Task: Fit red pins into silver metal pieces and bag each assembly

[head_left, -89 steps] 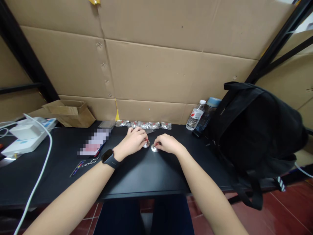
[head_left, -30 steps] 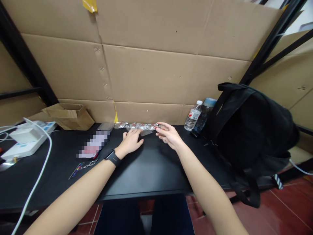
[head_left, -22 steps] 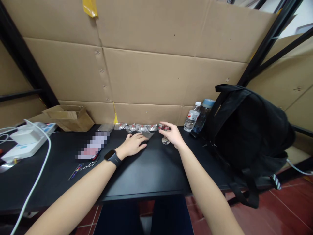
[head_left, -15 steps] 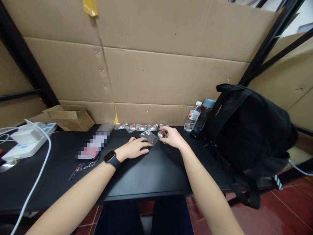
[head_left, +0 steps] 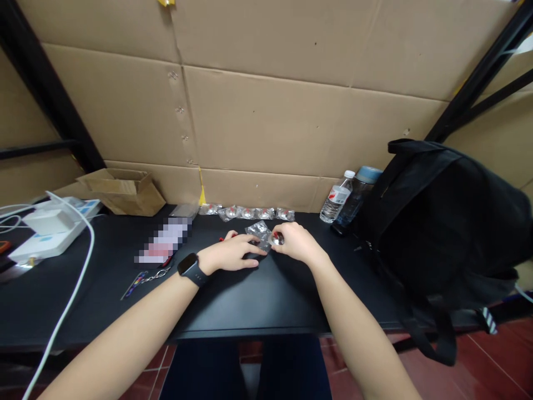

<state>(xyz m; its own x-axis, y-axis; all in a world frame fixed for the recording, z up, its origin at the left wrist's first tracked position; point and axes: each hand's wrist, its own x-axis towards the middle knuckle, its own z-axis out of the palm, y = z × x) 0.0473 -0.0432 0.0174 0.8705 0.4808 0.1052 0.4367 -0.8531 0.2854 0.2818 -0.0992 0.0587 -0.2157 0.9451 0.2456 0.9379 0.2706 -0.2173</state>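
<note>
My right hand [head_left: 295, 241] pinches a small round silvery thing with red on it [head_left: 276, 239] just above the black table. Right beside it lies a clear plastic bag [head_left: 259, 229], partly hidden by the fingers of my left hand [head_left: 237, 251]. Those fingers are stretched out and spread, resting on the bag's near edge. Something small and red [head_left: 222, 239] peeks out behind the left hand, too covered to name. Along the back, several similar round pieces in clear wrappers [head_left: 248, 213] form a row against the cardboard.
A blurred-out flat item [head_left: 164, 241] and a keychain [head_left: 144, 280] lie to the left. Farther left are a brown paper bag [head_left: 125, 194] and a white power strip [head_left: 54, 239] with cables. On the right stand a water bottle [head_left: 335, 199], a blue-lidded bottle [head_left: 360, 191] and a black backpack [head_left: 445, 233].
My right hand has brought the round piece nearer to me, away from the back row, uncovering the row's right-end packet. My left hand stays at the plastic bag. The view has shifted slightly.
</note>
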